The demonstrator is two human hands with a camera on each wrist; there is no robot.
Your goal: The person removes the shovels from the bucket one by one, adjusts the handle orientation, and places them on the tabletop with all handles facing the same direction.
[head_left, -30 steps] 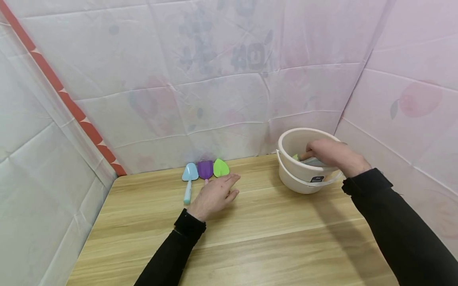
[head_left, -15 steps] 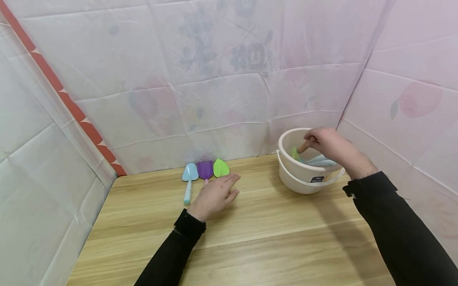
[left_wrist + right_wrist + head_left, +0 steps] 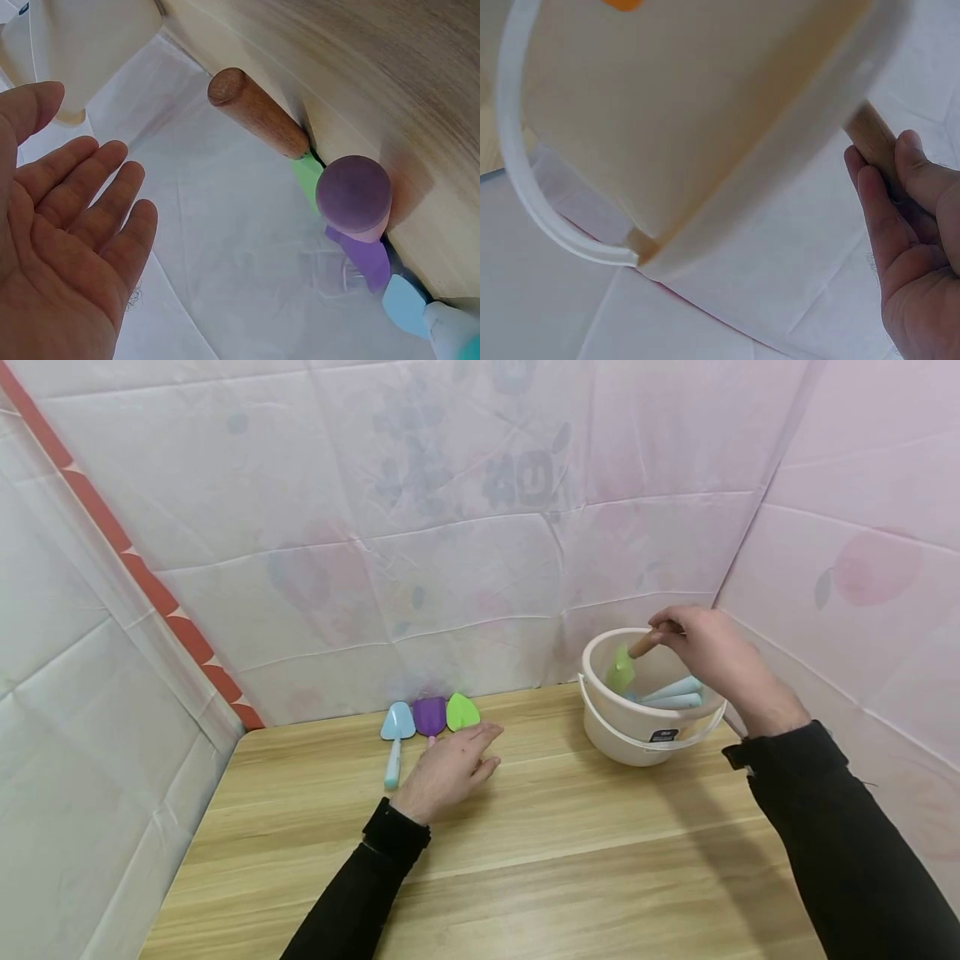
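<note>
A wooden table (image 3: 525, 852) stands in a corner hung with pale pink sheeting (image 3: 450, 527). The right hand (image 3: 708, 652) grips a green scoop (image 3: 622, 668) by its wooden handle above the white bucket (image 3: 637, 735). Left of the bucket, the left hand (image 3: 450, 768) rests flat with fingers relaxed beside three scoops (image 3: 430, 718).

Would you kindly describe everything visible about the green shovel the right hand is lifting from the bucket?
The green shovel is a small toy with a light green, plastic-looking blade and a round brown handle that looks wooden. The right hand grips the handle near its end, fingers curled round it, as the right wrist view also shows. It hangs tilted, blade down and to the left inside the white bucket, handle rising over the rim. Whether the blade touches the bucket wall cannot be told.
</note>
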